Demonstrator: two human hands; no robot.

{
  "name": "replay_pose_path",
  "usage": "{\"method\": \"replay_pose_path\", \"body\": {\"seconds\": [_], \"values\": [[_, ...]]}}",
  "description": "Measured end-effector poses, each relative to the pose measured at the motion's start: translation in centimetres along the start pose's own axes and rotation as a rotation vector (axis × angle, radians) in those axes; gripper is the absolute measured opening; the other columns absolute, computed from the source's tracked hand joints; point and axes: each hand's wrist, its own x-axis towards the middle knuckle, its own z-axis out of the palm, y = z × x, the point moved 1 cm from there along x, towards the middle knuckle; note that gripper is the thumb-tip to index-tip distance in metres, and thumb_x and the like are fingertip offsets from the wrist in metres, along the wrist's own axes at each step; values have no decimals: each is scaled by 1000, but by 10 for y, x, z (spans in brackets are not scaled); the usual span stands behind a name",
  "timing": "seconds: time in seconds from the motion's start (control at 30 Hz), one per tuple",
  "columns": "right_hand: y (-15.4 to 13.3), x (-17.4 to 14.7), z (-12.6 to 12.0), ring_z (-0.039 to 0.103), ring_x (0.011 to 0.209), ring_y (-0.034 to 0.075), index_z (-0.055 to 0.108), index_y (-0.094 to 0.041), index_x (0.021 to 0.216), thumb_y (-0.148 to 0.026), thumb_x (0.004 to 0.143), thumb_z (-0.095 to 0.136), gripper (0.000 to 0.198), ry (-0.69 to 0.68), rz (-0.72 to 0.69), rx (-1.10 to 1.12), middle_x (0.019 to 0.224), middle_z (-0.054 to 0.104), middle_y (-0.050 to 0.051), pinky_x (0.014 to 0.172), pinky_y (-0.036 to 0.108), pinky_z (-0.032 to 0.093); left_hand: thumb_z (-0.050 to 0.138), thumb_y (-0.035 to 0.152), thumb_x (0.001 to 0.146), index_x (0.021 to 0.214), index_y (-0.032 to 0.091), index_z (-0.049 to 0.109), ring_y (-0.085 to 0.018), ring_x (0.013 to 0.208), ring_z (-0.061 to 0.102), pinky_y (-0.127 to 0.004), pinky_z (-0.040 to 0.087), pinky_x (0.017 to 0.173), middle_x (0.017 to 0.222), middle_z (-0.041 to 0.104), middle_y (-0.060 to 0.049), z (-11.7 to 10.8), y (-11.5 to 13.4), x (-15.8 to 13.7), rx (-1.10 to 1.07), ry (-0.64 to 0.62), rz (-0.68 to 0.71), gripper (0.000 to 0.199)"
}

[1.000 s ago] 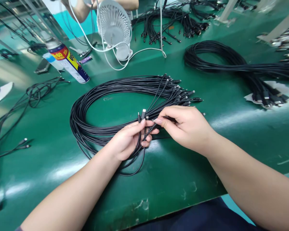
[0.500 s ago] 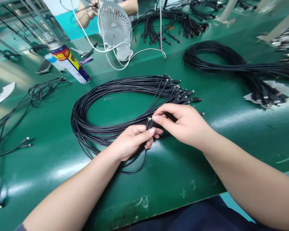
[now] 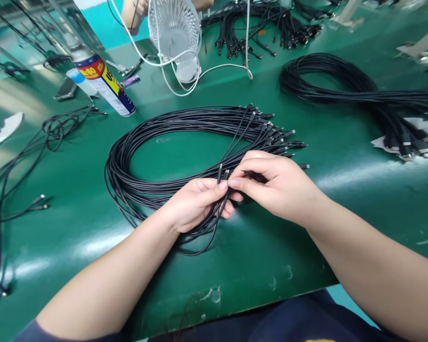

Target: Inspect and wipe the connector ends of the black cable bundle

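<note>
A large coil of black cables (image 3: 142, 127) lies on the green table, its many plug ends gathered at the right. Over its near edge, my left hand (image 3: 199, 202) pinches a few cables just below their plugs (image 3: 219, 172), which point up past the thumb. My right hand (image 3: 271, 183) meets it from the right, thumb and index finger closed on a cable end beside those plugs. Another dark piece of cable shows within the curl of my right fingers; most of it is hidden.
A spray can (image 3: 105, 85) and a white fan (image 3: 174, 38) with a trailing white cord stand behind the coil. A second cable bundle (image 3: 328, 76) lies at the right. Loose cables (image 3: 57, 128) spread on the left. A person's hand (image 3: 133, 14) shows at the back.
Two plugs now stand more apart and higher above my left thumb. My right fingertips have moved slightly down, closer to the left thumb. The view has shifted slightly.
</note>
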Motion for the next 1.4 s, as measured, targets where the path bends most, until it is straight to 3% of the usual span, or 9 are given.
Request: {"method": "replay_pose_path", "body": {"seconds": [0.17, 0.3, 0.5, 0.67, 1.1, 1.4], "values": [[-4, 1, -6, 58, 65, 13, 63, -19, 73, -21, 85, 62, 12, 104, -12, -109, 72, 63, 0, 57, 25, 44, 83, 34, 69, 73, 8, 73, -7, 51, 57, -18, 47, 48, 67, 66, -4, 0, 3, 0, -35, 7, 15, 29], [-7, -3, -12, 61, 74, 16, 56, -20, 83, -19, 93, 48, 13, 195, -43, -273, 80, 66, 4, 65, 28, 46, 84, 30, 68, 78, 7, 74, -6, 52, 56, -18, 45, 48, 70, 67, -5, 2, 6, -2, -85, 13, 38, 27], [-8, -19, -3, 65, 76, 18, 64, -16, 94, -13, 93, 45, 19, 86, -232, -575, 87, 70, 6, 65, 29, 47, 83, 29, 70, 78, 9, 73, -7, 54, 55, -18, 44, 50, 73, 67, -5, -1, 6, -2, -104, 8, 59, 23], [-13, -23, 6, 66, 69, 18, 68, -12, 93, -9, 90, 44, 24, 153, -344, -740, 87, 73, 8, 61, 30, 45, 79, 29, 75, 80, 9, 72, -7, 57, 56, -19, 45, 52, 72, 65, -4, -3, 4, -2, -58, -8, 76, 22], [-15, -22, 12, 63, 63, 15, 70, -16, 87, -9, 87, 50, 21, 211, -288, -855, 79, 72, 3, 56, 29, 40, 81, 31, 71, 83, 9, 72, -8, 58, 56, -20, 46, 54, 75, 66, -4, 0, 2, 1, -49, 52, 84, 27], [-14, -22, 14, 63, 64, 17, 71, -15, 90, -8, 86, 49, 23, 192, -271, -870, 75, 71, 3, 58, 30, 40, 81, 32, 71, 81, 11, 73, -7, 55, 55, -19, 46, 54, 63, 64, -2, 0, 1, 0, -35, 64, 88, 25]]}}
